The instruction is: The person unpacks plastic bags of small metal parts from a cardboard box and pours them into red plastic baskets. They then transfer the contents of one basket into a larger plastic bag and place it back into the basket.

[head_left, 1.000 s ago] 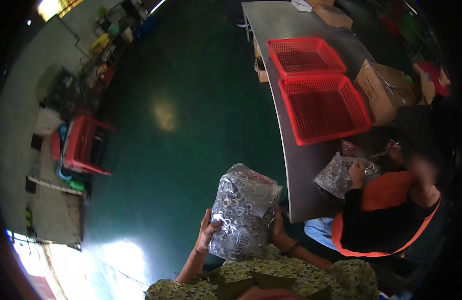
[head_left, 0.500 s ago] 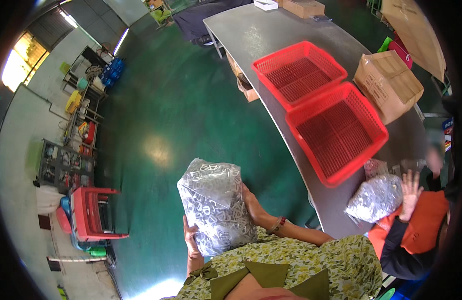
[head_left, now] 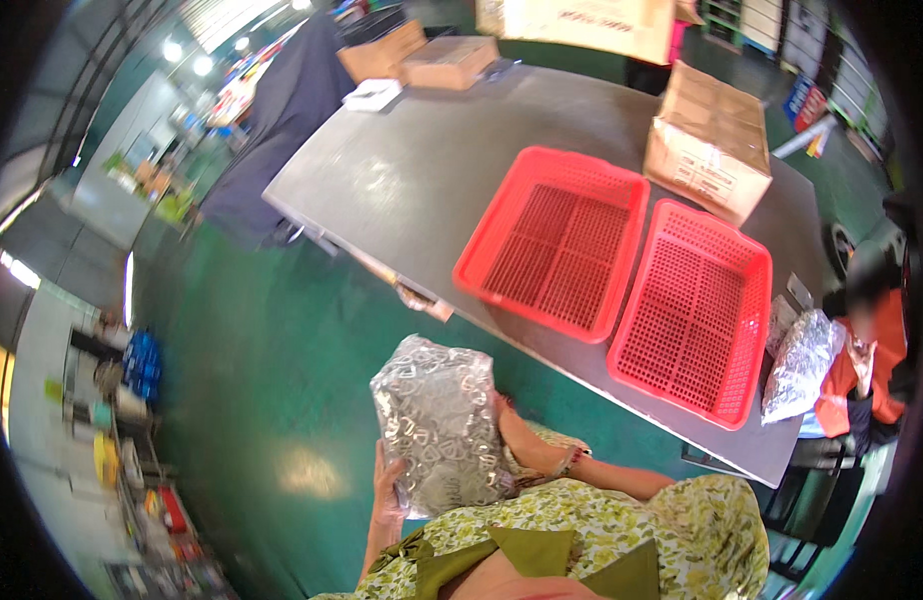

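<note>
I hold a clear plastic bag point(head_left: 444, 425) full of small, silvery D-shaped pieces upright in front of my body. My left hand point(head_left: 389, 490) grips its left side near the bottom. On the opposite side my right hand point(head_left: 522, 437) is pressed against the bag, its fingertips partly hidden behind the plastic. The bag is off the table, over the green floor.
Two red plastic baskets point(head_left: 557, 325) point(head_left: 622, 365) stand side by side on the grey table point(head_left: 402, 185). Behind them is a cardboard box point(head_left: 710, 150). Another silvery plastic bag point(head_left: 804, 368) lies at the table's right end, beside a person in orange point(head_left: 890, 345).
My view has swung to the right, so the table and baskets now lie more squarely ahead. The bag stays between my two hands.
</note>
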A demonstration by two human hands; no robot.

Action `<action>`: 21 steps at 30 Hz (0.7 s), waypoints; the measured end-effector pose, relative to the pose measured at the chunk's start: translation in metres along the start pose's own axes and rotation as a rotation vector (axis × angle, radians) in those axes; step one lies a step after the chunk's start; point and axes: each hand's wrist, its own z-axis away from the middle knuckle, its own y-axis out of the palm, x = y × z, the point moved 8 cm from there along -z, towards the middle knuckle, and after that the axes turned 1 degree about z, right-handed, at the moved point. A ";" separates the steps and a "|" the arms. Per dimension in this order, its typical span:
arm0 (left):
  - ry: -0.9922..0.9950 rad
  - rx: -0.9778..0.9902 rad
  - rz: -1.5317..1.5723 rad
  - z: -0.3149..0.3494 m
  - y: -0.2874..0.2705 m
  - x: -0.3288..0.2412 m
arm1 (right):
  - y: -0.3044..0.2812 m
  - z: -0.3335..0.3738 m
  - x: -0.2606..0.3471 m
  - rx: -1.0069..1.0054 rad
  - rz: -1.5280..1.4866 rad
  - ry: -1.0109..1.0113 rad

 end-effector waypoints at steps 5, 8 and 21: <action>0.020 0.055 -0.025 -0.129 -0.006 -0.088 | 0.049 -0.130 0.052 -0.023 0.005 -0.186; 0.038 0.234 0.002 -0.186 0.000 -0.130 | 0.077 -0.150 0.129 0.068 -0.129 -0.276; -0.491 0.381 -0.372 -0.608 0.032 -0.166 | 0.067 -0.421 0.143 -0.436 -0.766 -0.210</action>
